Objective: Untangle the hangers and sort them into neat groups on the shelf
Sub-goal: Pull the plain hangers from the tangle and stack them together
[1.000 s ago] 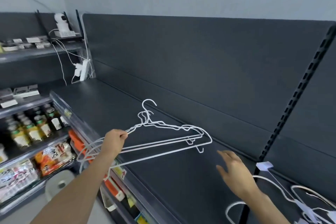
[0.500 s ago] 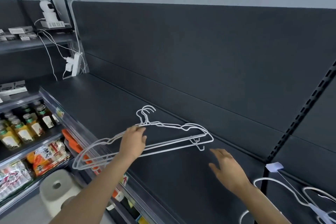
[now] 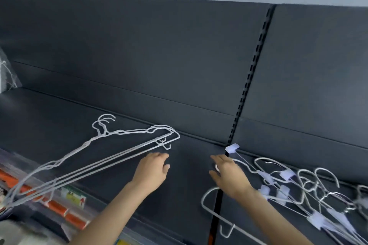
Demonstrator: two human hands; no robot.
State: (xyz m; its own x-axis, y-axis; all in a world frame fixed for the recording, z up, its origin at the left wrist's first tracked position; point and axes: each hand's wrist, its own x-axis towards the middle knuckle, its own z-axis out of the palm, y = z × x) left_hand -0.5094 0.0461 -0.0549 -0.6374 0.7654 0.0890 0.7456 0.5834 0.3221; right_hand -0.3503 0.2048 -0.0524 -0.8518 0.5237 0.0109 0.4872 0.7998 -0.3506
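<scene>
Just left of our left hand (image 3: 152, 171) lies the sorted stack of thin white wire hangers (image 3: 111, 155) on the dark shelf (image 3: 189, 195), hooks lined up at the far side, one end sticking out over the shelf front. This hand is spread open, palm down, holding nothing; its fingertips are very near the bottom bars, and we cannot tell if they touch.

Our right hand (image 3: 229, 175) is also open, fingers spread, reaching to the tangled pile (image 3: 298, 195) at its right. Whether it pinches a wire already, we cannot tell; the picture is blurred there.

The pile hangers look different: white wire w/ pale clips on the bars, hooks crossing each other, approx. several pieces locked together.

We judge them light and stiff but a bit springy, smooth, so they slide easily and snag by hooks and clips. Best hold is at the neck under one hook, then lift it slowly while the other hand presses the rest down.
</scene>
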